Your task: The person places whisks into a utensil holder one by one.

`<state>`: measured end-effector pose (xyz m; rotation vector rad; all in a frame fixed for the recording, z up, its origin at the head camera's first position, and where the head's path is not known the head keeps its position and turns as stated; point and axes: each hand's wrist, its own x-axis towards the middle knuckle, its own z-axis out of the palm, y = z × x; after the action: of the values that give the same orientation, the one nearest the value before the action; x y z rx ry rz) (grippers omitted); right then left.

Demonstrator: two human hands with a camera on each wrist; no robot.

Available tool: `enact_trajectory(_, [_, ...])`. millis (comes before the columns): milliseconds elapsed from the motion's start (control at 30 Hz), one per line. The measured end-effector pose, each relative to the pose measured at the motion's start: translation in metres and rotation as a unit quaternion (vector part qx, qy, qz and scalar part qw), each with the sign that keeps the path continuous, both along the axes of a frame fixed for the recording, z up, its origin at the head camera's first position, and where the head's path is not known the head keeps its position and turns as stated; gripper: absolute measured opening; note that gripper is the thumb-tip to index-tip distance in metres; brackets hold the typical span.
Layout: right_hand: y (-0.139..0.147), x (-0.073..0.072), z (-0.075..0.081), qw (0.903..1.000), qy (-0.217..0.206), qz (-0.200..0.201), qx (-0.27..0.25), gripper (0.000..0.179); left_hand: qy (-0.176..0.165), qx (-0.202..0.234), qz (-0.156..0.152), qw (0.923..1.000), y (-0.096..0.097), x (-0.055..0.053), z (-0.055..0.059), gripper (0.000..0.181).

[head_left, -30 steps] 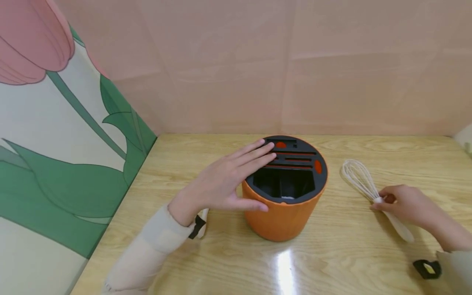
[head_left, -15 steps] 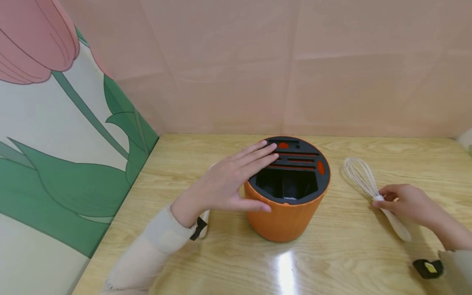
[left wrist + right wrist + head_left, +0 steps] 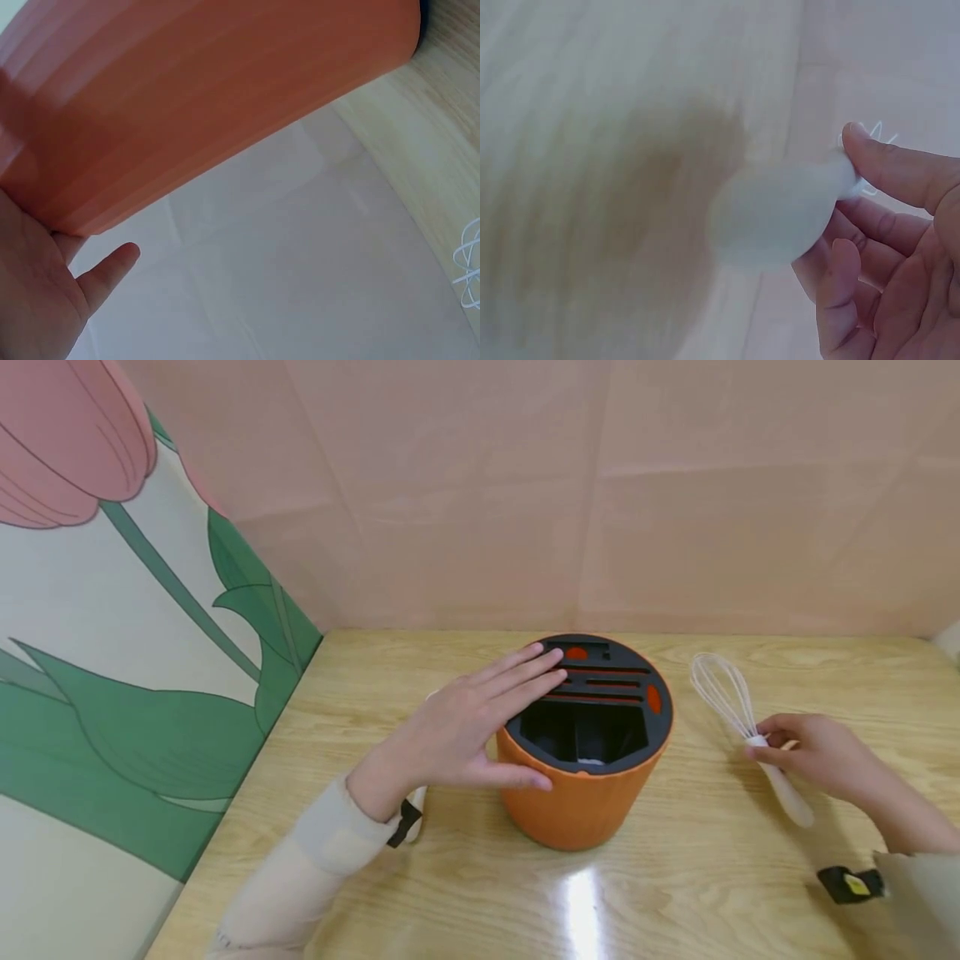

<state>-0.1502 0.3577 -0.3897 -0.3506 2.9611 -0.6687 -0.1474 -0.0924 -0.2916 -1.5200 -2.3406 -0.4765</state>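
Observation:
An orange ribbed utensil holder (image 3: pixel 573 814) with a black slotted top (image 3: pixel 656 735) stands upright on the table in the head view. My left hand (image 3: pixel 465 727) rests on its left side, fingers straight across the top and thumb along the front rim. The left wrist view shows the holder's wall close up beside that hand (image 3: pixel 37 277). To the right, my right hand (image 3: pixel 821 756) pinches a white whisk (image 3: pixel 783 793) at its neck between thumb and fingers, wire end pointing away. In the right wrist view the whisk's rounded handle (image 3: pixel 776 214) hangs over the tabletop, with a shadow beneath.
A pale, slim handle (image 3: pixel 416 818) lies on the wood-grain table (image 3: pixel 712 893), mostly hidden under my left forearm. A pink backdrop (image 3: pixel 465 527) rises at the table's far edge, and a tulip-patterned panel (image 3: pixel 180 735) borders the left side.
My right hand has moved the whisk slightly up and to the left in the head view. My left hand stays on the holder, which has not moved.

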Motion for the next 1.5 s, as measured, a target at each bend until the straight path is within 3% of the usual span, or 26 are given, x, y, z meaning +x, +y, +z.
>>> enact_trajectory(267, [-0.019,-0.008,0.014,0.9992,0.016,-0.001,-0.036,0.033,0.006,0.003,-0.003,1.0,0.001,-0.001,0.001,0.103])
enact_trajectory(767, [-0.049,-0.013,0.049,0.9939,-0.001,-0.028,-0.107,0.033,0.009,0.011,-0.003,0.9999,0.0,0.0,-0.001,0.103])
enact_trajectory(1233, [-0.071,0.0,0.071,0.9828,0.0,-0.047,-0.179,0.03,0.012,0.016,-0.001,0.9998,0.0,0.001,-0.004,0.104])
enact_trajectory(1367, [-0.078,0.01,0.08,0.9757,0.01,-0.053,-0.212,0.022,0.019,0.016,0.001,0.9997,0.0,0.001,-0.005,0.104])
enact_trajectory(1500, [-0.089,0.021,0.088,0.9559,0.024,-0.046,-0.289,0.021,0.026,0.019,0.003,0.9995,0.0,0.001,-0.006,0.104])
